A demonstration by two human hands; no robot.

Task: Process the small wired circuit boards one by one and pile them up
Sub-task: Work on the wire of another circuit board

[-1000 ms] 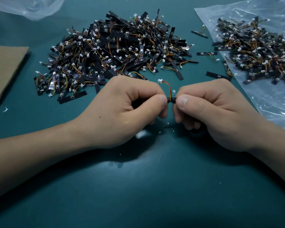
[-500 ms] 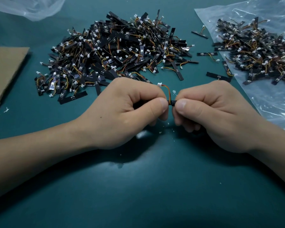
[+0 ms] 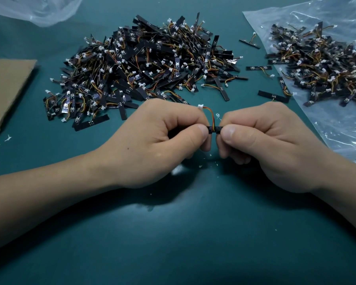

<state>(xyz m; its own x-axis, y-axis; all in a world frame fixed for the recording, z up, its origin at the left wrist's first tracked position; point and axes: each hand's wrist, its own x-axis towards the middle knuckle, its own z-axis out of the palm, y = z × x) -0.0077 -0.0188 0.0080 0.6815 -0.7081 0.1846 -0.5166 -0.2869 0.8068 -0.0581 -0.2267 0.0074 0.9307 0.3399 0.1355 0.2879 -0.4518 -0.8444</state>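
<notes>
A small black circuit board (image 3: 214, 129) with an orange-red-yellow wire and a white plug (image 3: 200, 106) is held over the green mat. My left hand (image 3: 158, 140) pinches its left end between thumb and curled fingers. My right hand (image 3: 271, 145) pinches its right end the same way. Only a short middle piece of the board shows between my thumbs. A big pile of similar wired boards (image 3: 144, 66) lies behind my hands. A second pile (image 3: 321, 64) lies on a clear plastic sheet (image 3: 337, 128) at the right.
A few single boards (image 3: 273, 96) lie between the two piles. Brown cardboard (image 3: 6, 87) sits at the left edge, and a crumpled plastic bag (image 3: 39, 9) at the top left. Small white crumbs (image 3: 177, 170) dot the green mat (image 3: 173, 243) under my hands.
My hands have stayed nearly in place. The gap between my thumbs has opened slightly, showing a bit more of the black board.
</notes>
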